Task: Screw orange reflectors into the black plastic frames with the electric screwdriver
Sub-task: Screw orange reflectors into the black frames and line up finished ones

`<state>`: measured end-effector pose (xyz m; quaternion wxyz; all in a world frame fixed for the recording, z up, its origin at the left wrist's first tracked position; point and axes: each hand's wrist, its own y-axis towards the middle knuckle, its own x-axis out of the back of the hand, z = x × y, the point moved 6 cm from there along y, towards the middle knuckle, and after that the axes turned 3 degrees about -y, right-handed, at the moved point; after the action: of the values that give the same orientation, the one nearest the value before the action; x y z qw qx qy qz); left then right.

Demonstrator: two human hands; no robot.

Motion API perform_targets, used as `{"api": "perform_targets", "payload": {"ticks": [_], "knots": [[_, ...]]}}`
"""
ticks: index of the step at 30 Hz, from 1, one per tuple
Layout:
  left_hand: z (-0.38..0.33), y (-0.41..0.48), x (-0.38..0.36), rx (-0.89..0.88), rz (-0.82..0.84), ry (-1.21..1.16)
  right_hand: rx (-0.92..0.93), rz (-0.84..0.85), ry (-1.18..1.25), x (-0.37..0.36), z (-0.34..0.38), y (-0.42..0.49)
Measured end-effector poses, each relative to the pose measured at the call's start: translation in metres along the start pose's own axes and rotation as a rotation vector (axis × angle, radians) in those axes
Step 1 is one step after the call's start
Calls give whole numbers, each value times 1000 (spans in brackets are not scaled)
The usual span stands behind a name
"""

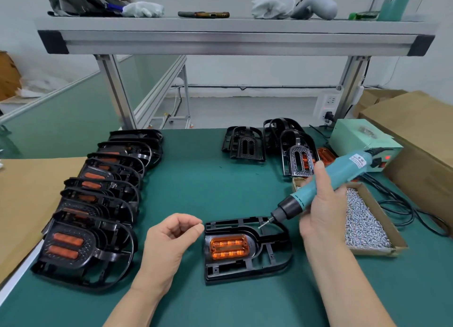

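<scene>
left hand (171,240) curled just beside black frame (274,253), thumb met by forefinger, contents not discernible | orange reflector (229,248) seated in black frame, laid flat on table (220,179) | electric screwdriver (348,172) gripped by right hand (323,209), bit tilted at frame's far edge | box of screws (373,252) just behind

The left grip (171,240) hovers just left of the black frame (245,275), fingers curled and thumb meeting forefinger beside the frame's upper-left corner; whether anything is pinched there cannot be made out. The right grip (323,204), above the frame's right side, wraps round the barrel of the electric screwdriver (343,174), forefinger raised along it. Both bare forearms reach in from below the frame, one on either side.
</scene>
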<state>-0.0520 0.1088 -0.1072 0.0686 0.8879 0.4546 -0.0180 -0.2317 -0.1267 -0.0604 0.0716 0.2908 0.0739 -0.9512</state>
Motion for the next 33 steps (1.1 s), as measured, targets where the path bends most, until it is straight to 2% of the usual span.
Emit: {"api": "perform_targets", "payload": {"ticks": [3, 10, 12, 16, 20, 26, 33], "knots": [[4, 0, -1, 23, 4, 18, -106, 24, 154, -16, -6, -12], [2, -2, -3, -5, 19, 118, -367, 174, 304, -52, -17, -29], [-4, -4, -6, -35, 45, 181, -348, 194, 260, -58, -18, -33], [-18, -4, -18, -65, 178, 301, -224, 127, 164, -64, -19, -35], [-27, -5, -32, -23, 291, 353, -127, 83, 112, -68, -20, -35], [-26, -12, -34, 59, 296, 215, -68, 82, 84, -67, -22, -38], [-26, -15, -39, 44, 302, 253, -65, 76, 83, -64, -22, -40]]}}
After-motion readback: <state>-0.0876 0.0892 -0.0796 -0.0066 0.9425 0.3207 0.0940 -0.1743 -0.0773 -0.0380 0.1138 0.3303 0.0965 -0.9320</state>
